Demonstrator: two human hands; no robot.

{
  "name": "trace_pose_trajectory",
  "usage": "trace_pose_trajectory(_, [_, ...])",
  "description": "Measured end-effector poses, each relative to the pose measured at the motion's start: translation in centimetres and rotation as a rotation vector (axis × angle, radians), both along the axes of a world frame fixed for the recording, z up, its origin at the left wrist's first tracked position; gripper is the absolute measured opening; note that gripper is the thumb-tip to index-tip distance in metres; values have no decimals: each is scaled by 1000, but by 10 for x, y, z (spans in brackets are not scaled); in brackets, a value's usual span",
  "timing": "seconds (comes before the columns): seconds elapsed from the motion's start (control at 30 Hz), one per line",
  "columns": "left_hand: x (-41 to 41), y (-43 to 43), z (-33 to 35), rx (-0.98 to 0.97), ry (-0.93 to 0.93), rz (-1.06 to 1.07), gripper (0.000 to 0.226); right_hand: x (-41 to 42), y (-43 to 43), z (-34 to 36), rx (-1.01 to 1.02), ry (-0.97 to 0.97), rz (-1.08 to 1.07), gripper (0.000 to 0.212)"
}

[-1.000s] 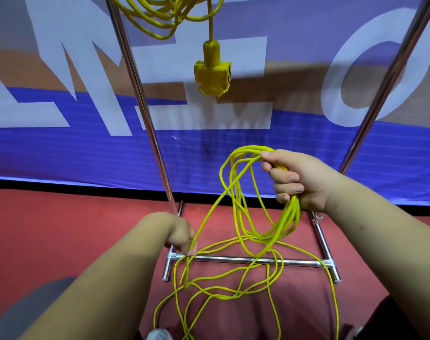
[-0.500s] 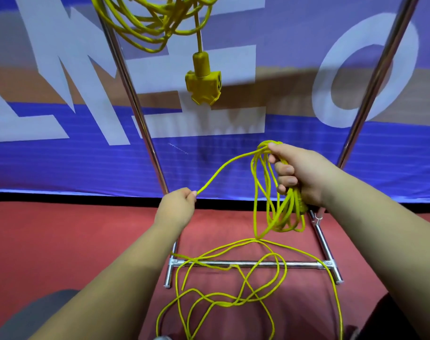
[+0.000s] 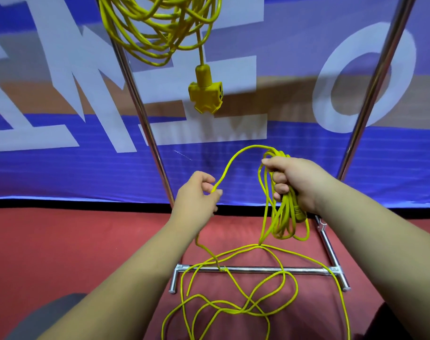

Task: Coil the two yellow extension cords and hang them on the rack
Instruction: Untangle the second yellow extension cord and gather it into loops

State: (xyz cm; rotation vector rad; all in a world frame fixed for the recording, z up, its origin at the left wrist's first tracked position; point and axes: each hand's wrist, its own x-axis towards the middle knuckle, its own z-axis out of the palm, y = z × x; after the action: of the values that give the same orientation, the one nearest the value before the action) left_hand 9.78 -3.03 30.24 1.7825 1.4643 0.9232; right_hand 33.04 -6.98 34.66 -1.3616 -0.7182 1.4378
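At rack (image 3: 307, 269), R hand (image 3: 299, 182) grips coils (image 3: 286, 212), L hand (image 3: 196, 195) pinches strand (image 3: 233, 159), hung cord (image 3: 160, 33) cropped.

One yellow cord (image 3: 160, 28) is hung coiled on the chrome rack (image 3: 144, 123), socket block (image 3: 205, 96) dangling. The second cord (image 3: 285, 212) is partly looped, the remainder strewn over the rack base.

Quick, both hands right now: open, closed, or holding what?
Left hand: pinches one strand of the yellow extension cord.
Right hand: grips that cord's coiled loops.
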Motion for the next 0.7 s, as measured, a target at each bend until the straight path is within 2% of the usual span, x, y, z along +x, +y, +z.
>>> trace_pose_trajectory(0.07, [7, -7, 4, -288, -313, 37, 33, -4, 1, -2, 13, 48, -41, 24])
trace_pose_trajectory(0.13, [7, -13, 2, -430, -442, 30, 34, -8, 3, -3, 33, 125, -112, 24])
trace_pose_trajectory(0.27, [-1, -15, -3, -187, -206, -1, 42, -8, 6, 1, 45, 253, -209, 26])
trace_pose_trajectory(0.37, [-4, -13, 0, -214, -233, -15, 44, -6, 4, 0, 33, 180, -154, 24])
trace_pose_trajectory(0.4, [-5, -13, -1, -204, -191, -14, 46, -7, 3, 0, 39, 130, -119, 23])
trace_pose_trajectory(0.43, [-7, -13, -3, -130, -50, -29, 48, -9, 2, -1, 46, 74, -79, 23])
trace_pose_trajectory(0.53, [-16, -13, -13, 177, 588, -150, 48, -15, 1, 0, 56, -33, -11, 23])
trace_pose_trajectory(0.57, [-18, -12, -18, 214, 704, -168, 43, -15, 1, 1, 59, -33, -7, 24])
trace_pose_trajectory(0.63, [-19, -11, -24, 198, 722, -151, 30, -13, 1, 3, 57, -20, -11, 25])
trace_pose_trajectory(0.7, [-18, -7, -22, 152, 596, -107, 19, -12, 0, 4, 44, -18, -19, 25])
